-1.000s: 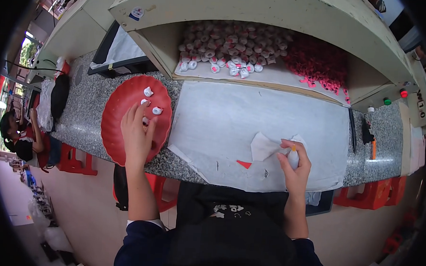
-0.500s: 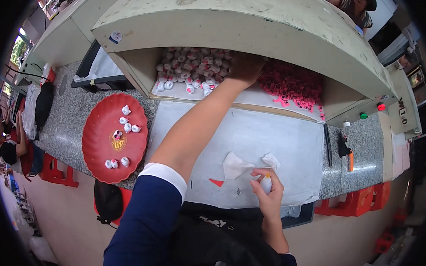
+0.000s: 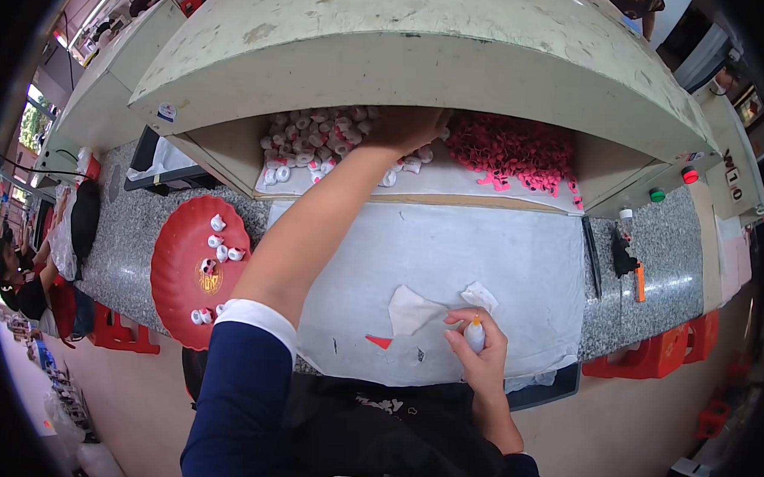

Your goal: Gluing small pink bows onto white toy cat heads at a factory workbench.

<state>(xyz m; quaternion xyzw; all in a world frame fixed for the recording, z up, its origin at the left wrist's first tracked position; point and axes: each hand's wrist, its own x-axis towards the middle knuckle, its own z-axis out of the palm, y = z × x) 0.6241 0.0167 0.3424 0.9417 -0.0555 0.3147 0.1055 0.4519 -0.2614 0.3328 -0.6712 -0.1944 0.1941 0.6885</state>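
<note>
My left hand (image 3: 410, 131) reaches into the pale green bench cabinet, over the right part of a pile of small white toy-like pieces (image 3: 327, 138) with pink marks. Shade and the cabinet's front edge obscure its fingers, so its grip is unclear. To the right of that hand lies a heap of small bright pink parts (image 3: 514, 150). My right hand (image 3: 486, 358) is closed around a small white squeeze bottle (image 3: 474, 336) with a yellowish tip, tip upward. Beside it on the white work sheet (image 3: 501, 252) are two crumpled white cloth or paper scraps (image 3: 415, 311).
A red scalloped plate (image 3: 172, 272) on the left holds several white pieces; my left forearm covers part of it. A red scrap (image 3: 378, 341) lies on the sheet. Right of the sheet are a black pen-like stick (image 3: 592, 258) and an orange-handled tool (image 3: 640, 282). Other people sit far left.
My left hand has shifted left, away from the pink heap and over the white pieces. Its forearm now overlaps the plate. My right hand keeps hold of the bottle. The view has shifted slightly.
</note>
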